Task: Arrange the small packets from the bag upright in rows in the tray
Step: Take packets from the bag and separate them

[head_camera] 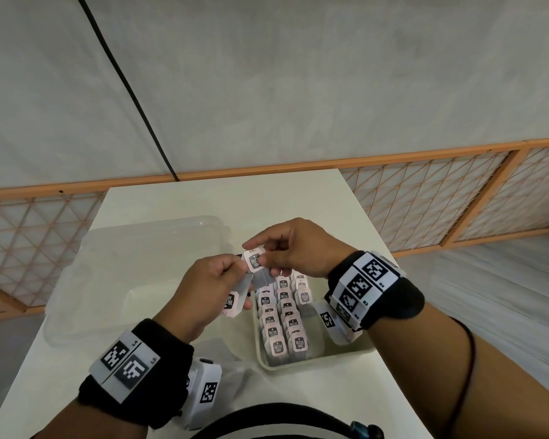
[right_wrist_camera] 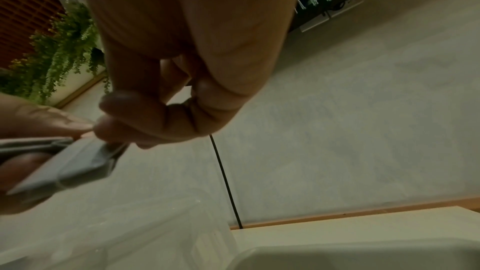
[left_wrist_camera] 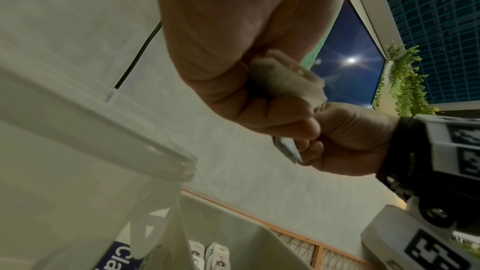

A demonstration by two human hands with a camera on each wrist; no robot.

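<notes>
Both hands meet above the far left corner of the cream tray (head_camera: 317, 362). My right hand (head_camera: 282, 248) pinches a small pink packet (head_camera: 255, 260) by its tag, a grey pouch hanging below it. My left hand (head_camera: 210, 286) grips a few more packets (head_camera: 233, 304), pink tags and grey pouches showing past its fingers. In the tray several packets (head_camera: 282, 315) stand upright in rows, filling its left part. From the left wrist view the left hand (left_wrist_camera: 259, 93) curls round a pale packet (left_wrist_camera: 285, 81). The right wrist view shows the right hand (right_wrist_camera: 155, 114) above a grey pouch (right_wrist_camera: 85, 163).
A clear plastic tub (head_camera: 140, 274) lies on the white table (head_camera: 267, 198) left of the tray. A crumpled clear bag (head_camera: 222, 353) lies by the tray's near left corner. A wooden lattice rail (head_camera: 425, 198) runs behind the table.
</notes>
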